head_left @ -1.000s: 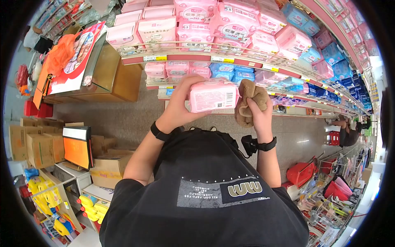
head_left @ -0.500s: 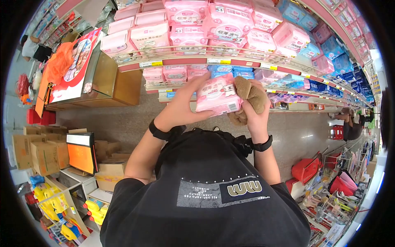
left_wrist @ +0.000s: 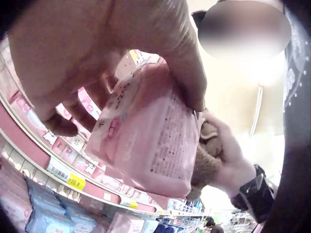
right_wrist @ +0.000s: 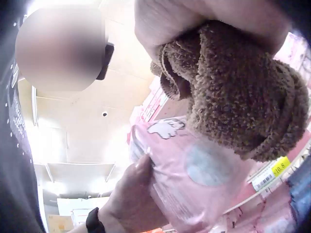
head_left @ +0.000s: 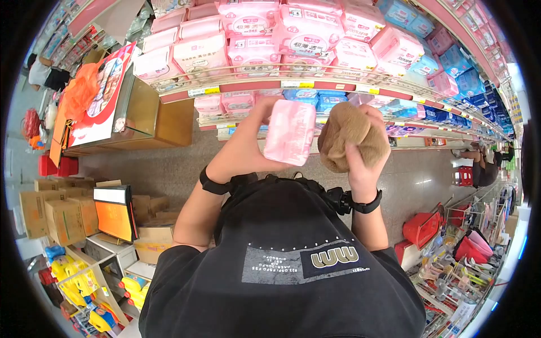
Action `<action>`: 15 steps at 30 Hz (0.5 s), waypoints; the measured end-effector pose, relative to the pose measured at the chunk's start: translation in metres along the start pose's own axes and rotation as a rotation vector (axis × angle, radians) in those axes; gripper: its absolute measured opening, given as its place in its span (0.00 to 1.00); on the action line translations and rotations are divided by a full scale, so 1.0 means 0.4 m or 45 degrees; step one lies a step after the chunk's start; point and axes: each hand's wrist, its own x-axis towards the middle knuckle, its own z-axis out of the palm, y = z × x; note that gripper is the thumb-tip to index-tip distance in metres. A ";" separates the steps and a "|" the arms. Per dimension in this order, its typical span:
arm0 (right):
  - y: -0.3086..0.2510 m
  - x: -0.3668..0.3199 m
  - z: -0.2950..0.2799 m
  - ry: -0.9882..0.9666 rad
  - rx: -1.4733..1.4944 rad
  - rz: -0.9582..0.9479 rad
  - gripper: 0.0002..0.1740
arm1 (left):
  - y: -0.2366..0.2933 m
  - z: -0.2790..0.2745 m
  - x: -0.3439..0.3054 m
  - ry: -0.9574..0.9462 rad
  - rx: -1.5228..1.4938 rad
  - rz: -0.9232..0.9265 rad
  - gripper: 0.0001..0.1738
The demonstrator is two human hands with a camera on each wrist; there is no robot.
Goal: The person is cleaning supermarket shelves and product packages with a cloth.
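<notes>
My left hand (head_left: 246, 142) grips a pink plastic-wrapped pack of sanitary pads (head_left: 289, 133) in front of the shelves, thumb on the near side. In the left wrist view the thumb presses the edge of the pack (left_wrist: 150, 141), and small print covers one side. A brown fluffy cloth (head_left: 350, 135) lies bunched in my right hand (head_left: 366, 169), a short way right of the pack in the head view. The thumb crosses the front of the cloth. From the right wrist, the cloth (right_wrist: 243, 92) overlaps the pack (right_wrist: 194, 165), which has a white cartoon figure on it.
A shelf edge with a wire guard (head_left: 248, 84) and price tags runs across just beyond my hands, stacked with pink packs (head_left: 310, 34). A glass-topped counter (head_left: 152, 118) stands at left, cardboard boxes (head_left: 63, 219) below it. Red baskets (head_left: 422, 230) are at right.
The pack has turned in my left hand, from its barcode side through its printed front to standing on end. The cloth was against its right end and has moved off to the right.
</notes>
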 end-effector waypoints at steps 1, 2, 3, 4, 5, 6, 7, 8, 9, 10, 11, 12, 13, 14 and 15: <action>0.011 -0.006 0.003 0.055 0.058 0.137 0.27 | -0.004 -0.002 -0.003 0.017 -0.066 -0.006 0.59; 0.023 -0.014 0.008 0.110 0.117 0.275 0.26 | -0.006 -0.004 -0.008 0.034 -0.132 -0.012 0.60; 0.037 -0.023 0.013 0.166 0.176 0.413 0.25 | -0.008 -0.003 -0.013 0.051 -0.199 -0.018 0.62; 0.048 -0.040 0.018 0.179 0.356 0.603 0.24 | -0.014 0.003 -0.020 0.104 -0.267 0.017 0.61; 0.058 -0.052 0.021 0.195 0.387 0.645 0.25 | -0.021 0.013 -0.026 0.157 -0.335 0.054 0.61; 0.063 -0.060 0.025 0.210 0.418 0.687 0.26 | -0.021 0.022 -0.024 0.182 -0.404 0.088 0.61; 0.065 -0.062 0.028 0.223 0.450 0.730 0.26 | -0.020 0.031 -0.021 0.204 -0.472 0.123 0.61; 0.060 -0.058 0.023 0.123 0.461 0.664 0.27 | -0.017 0.042 -0.014 0.199 -0.539 0.156 0.61; 0.047 -0.049 0.025 0.110 0.477 0.625 0.27 | -0.019 0.044 -0.015 0.173 -0.532 0.142 0.62; 0.037 -0.039 0.027 0.097 0.491 0.585 0.27 | -0.022 0.046 -0.016 0.147 -0.524 0.127 0.64; 0.034 -0.033 0.028 0.087 0.503 0.542 0.27 | -0.039 0.037 -0.018 0.098 -0.439 0.071 0.67; 0.037 -0.028 0.028 0.082 0.470 0.520 0.27 | -0.047 0.030 -0.016 0.047 -0.353 0.015 0.70; 0.039 -0.023 0.027 0.076 0.437 0.499 0.26 | -0.052 0.027 -0.014 0.043 -0.328 0.003 0.70; 0.041 -0.020 0.027 0.069 0.406 0.479 0.26 | -0.055 0.024 -0.011 0.040 -0.303 -0.010 0.69; 0.042 -0.022 0.030 0.073 0.410 0.465 0.26 | -0.052 0.022 -0.009 0.040 -0.277 -0.025 0.69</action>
